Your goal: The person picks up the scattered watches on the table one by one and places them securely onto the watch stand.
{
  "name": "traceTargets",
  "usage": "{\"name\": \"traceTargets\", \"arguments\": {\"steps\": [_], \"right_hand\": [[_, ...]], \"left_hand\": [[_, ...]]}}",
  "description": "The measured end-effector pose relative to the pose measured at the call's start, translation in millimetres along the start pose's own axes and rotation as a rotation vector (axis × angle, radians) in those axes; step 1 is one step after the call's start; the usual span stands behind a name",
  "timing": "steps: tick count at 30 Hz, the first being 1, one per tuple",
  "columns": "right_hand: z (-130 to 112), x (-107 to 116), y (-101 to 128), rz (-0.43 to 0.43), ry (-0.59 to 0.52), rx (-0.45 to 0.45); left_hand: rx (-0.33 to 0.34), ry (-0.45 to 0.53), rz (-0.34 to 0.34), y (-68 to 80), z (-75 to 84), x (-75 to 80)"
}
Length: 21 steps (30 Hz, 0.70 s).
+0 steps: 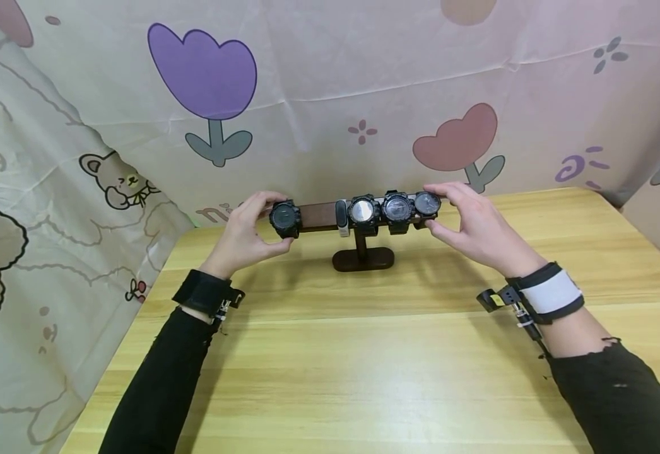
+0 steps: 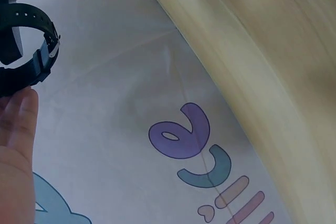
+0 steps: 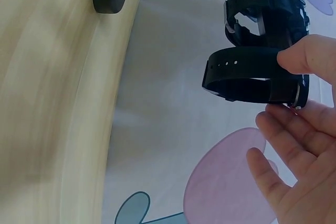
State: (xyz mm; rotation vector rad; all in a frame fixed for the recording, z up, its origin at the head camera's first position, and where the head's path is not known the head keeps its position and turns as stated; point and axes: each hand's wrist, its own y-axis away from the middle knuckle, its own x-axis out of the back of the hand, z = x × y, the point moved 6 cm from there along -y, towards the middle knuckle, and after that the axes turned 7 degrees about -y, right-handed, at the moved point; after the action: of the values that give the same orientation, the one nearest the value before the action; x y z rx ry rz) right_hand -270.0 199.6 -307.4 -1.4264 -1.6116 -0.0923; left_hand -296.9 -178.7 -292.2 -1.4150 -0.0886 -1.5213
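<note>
Left hand (image 1: 246,234) is pinching the leftmost watch (image 1: 285,218) at the bar's end, right hand (image 1: 474,222) is pinching the rightmost watch (image 1: 427,203); judgement: uneven pulling risks tipping the narrow-footed stand (image 1: 362,258) on the tabletop (image 1: 364,353), spilling the middle watches (image 1: 380,210).

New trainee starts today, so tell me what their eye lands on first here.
First, the dark T-shaped stand at the far edge of the wooden table, its bar strung with watches. The left hand grips the black watch at the bar's left end, while the right hand pinches the end watch at the right.
</note>
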Motion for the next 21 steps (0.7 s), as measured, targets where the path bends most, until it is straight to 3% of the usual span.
{"name": "traceTargets", "arguments": {"steps": [21], "right_hand": [[0,0,2,0.008,-0.01,0.002]], "left_hand": [[-0.042,0.055,-0.022,-12.1,8.0,-17.0]]}}
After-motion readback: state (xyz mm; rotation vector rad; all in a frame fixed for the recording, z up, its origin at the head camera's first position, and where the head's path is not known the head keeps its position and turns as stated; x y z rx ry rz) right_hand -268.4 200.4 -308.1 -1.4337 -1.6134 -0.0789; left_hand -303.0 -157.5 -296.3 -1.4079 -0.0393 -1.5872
